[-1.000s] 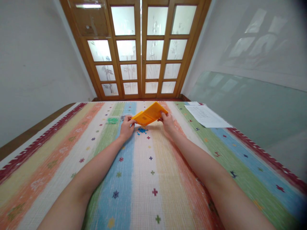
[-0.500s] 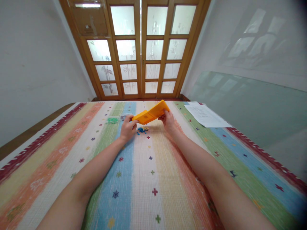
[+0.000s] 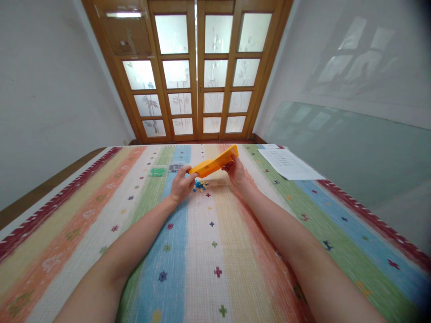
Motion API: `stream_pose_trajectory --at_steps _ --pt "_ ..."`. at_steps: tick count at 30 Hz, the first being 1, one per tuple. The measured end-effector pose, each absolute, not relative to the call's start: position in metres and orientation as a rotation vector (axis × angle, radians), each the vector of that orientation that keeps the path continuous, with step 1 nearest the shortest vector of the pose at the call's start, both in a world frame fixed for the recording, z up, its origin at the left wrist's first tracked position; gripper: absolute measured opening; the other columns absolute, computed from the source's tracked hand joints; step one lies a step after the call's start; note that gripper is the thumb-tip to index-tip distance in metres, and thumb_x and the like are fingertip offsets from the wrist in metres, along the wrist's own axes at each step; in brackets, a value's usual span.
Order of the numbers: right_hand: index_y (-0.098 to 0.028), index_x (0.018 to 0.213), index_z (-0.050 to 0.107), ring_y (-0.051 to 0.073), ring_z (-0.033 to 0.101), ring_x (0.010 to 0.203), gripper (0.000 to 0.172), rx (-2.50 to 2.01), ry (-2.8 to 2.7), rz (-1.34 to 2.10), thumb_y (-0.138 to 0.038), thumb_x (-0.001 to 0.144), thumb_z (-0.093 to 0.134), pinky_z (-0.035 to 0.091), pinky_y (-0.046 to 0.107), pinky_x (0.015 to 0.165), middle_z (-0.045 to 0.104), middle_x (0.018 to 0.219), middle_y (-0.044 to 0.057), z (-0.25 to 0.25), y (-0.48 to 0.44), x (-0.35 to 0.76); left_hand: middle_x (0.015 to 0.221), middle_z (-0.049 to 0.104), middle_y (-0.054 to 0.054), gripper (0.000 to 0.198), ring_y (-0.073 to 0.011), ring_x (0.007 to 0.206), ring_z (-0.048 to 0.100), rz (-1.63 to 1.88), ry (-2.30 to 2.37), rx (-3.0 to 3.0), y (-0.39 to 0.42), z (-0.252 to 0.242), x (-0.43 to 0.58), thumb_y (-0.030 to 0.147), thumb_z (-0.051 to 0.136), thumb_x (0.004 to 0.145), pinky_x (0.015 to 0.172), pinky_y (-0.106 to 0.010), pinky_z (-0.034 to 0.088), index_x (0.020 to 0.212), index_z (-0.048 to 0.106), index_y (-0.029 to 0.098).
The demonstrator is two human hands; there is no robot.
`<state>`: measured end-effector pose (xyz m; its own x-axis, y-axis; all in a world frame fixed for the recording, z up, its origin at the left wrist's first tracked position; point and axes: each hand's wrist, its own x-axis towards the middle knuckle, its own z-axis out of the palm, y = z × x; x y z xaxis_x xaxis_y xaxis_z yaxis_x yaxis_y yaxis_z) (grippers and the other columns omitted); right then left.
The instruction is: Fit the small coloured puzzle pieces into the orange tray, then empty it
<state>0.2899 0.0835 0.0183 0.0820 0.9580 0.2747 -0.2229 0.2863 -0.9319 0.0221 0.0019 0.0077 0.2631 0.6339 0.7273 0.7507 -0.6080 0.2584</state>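
Observation:
Both my hands hold a yellow-orange plastic case [image 3: 210, 168] above the table, tilted with its right end higher. It looks like a hinged box folded open, with a bend near its middle. My left hand [image 3: 182, 183] pinches the lower left end between thumb and fingers. At the upper right end, my right hand [image 3: 235, 170] grips the edge, its fingers partly hidden underneath. Below the case, close to my left hand, lies a small heap of blue and pale yellow pieces [image 3: 201, 185], too tiny to name.
Left of my left hand lie a clear bag with green contents [image 3: 158, 172] and one with grey contents [image 3: 175, 167]. A printed white sheet [image 3: 288, 163] is at the right on the striped tablecloth [image 3: 202, 269]. A glass panel [image 3: 350, 152] leans along the right wall.
The case has tipped to a narrower view and sits slightly lower. More pale yellow pieces show in the heap below it. My left hand has shifted a little to the right.

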Motion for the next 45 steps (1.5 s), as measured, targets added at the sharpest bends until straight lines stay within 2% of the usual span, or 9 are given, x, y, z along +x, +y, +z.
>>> stream_pose_trajectory --at_steps 5,12,16,21,24,28,31,38,45 --pt "-0.025 0.108 0.058 0.023 0.07 0.086 0.057 -0.833 -1.088 1.08 -0.075 0.082 0.058 0.062 0.034 0.066 0.07 0.095 0.006 0.02 0.08 0.288 0.13 0.054 -0.011 0.039 -0.0233 0.117 0.057 -1.363 -1.338 -2.38 0.004 0.008 0.022 0.013 0.049 0.098 0.106 -0.041 0.053 0.127 0.072 0.027" --pt "-0.027 0.117 0.064 0.025 0.071 0.11 0.047 -0.744 -1.195 1.053 -0.064 0.087 0.061 0.064 0.041 0.086 0.073 0.122 0.007 0.026 0.073 0.279 0.124 0.053 -0.009 0.037 -0.0208 0.115 0.06 -1.721 -1.492 -2.304 0.01 0.006 0.026 0.018 0.051 0.102 0.098 -0.037 0.059 0.131 0.07 0.029" --pt "-0.025 0.116 0.071 0.026 0.068 0.119 0.045 -0.753 -1.388 0.931 -0.06 0.088 0.064 0.058 0.046 0.102 0.073 0.126 0.007 0.025 0.07 0.273 0.124 0.053 -0.01 0.03 -0.0202 0.111 0.063 -1.963 -1.545 -2.299 0.013 0.003 0.026 0.022 0.053 0.102 0.085 -0.032 0.063 0.127 0.069 0.026" --pt "-0.027 0.13 0.071 0.028 0.062 0.13 0.05 -0.751 -1.728 0.672 -0.06 0.093 0.064 0.047 0.047 0.116 0.069 0.137 0.008 0.022 0.063 0.266 0.129 0.054 -0.011 0.026 -0.0218 0.11 0.064 -2.222 -1.503 -2.259 0.019 -0.001 0.025 0.03 0.058 0.101 0.089 -0.039 0.065 0.126 0.067 0.025" --pt "-0.029 0.139 0.067 0.027 0.059 0.135 0.051 -0.708 -1.822 0.567 -0.058 0.098 0.062 0.043 0.049 0.12 0.066 0.143 0.008 0.017 0.059 0.262 0.139 0.053 -0.011 0.038 -0.024 0.116 0.065 -2.339 -1.501 -2.264 0.021 -0.002 0.027 0.036 0.062 0.1 0.093 -0.042 0.064 0.138 0.06 0.029" --pt "-0.031 0.147 0.062 0.028 0.054 0.141 0.052 -0.688 -1.946 0.459 -0.056 0.101 0.059 0.038 0.052 0.123 0.06 0.151 0.009 0.01 0.056 0.261 0.153 0.046 -0.012 0.063 -0.0241 0.114 0.067 -2.458 -1.611 -2.369 0.018 -0.001 0.033 0.042 0.063 0.101 0.095 -0.044 0.064 0.159 0.039 0.035" --pt "-0.031 0.152 0.057 0.028 0.05 0.145 0.052 -0.704 -2.006 0.43 -0.052 0.104 0.056 0.037 0.052 0.125 0.056 0.156 0.01 0.008 0.052 0.261 0.16 0.042 -0.013 0.071 -0.0281 0.12 0.066 -2.531 -1.721 -2.414 0.014 0.003 0.036 0.042 0.062 0.101 0.095 -0.047 0.064 0.165 0.031 0.035" --pt "-0.034 0.159 0.049 0.027 0.044 0.15 0.055 -0.754 -2.094 0.342 -0.043 0.105 0.057 0.034 0.053 0.127 0.048 0.162 0.008 0.011 0.042 0.262 0.162 0.044 -0.009 0.069 -0.0316 0.13 0.061 -2.862 -1.734 -2.392 0.012 0.005 0.037 0.034 0.064 0.096 0.098 -0.048 0.063 0.16 0.04 0.034" --pt "-0.034 0.163 0.042 0.028 0.036 0.155 0.06 -0.749 -2.187 0.253 -0.039 0.105 0.058 0.031 0.056 0.129 0.042 0.166 0.009 0.017 0.036 0.262 0.156 0.054 -0.01 0.067 -0.0275 0.117 0.068 -3.172 -1.712 -2.339 0.01 0.009 0.035 0.04 0.06 0.095 0.094 -0.044 0.063 0.159 0.041 0.03"
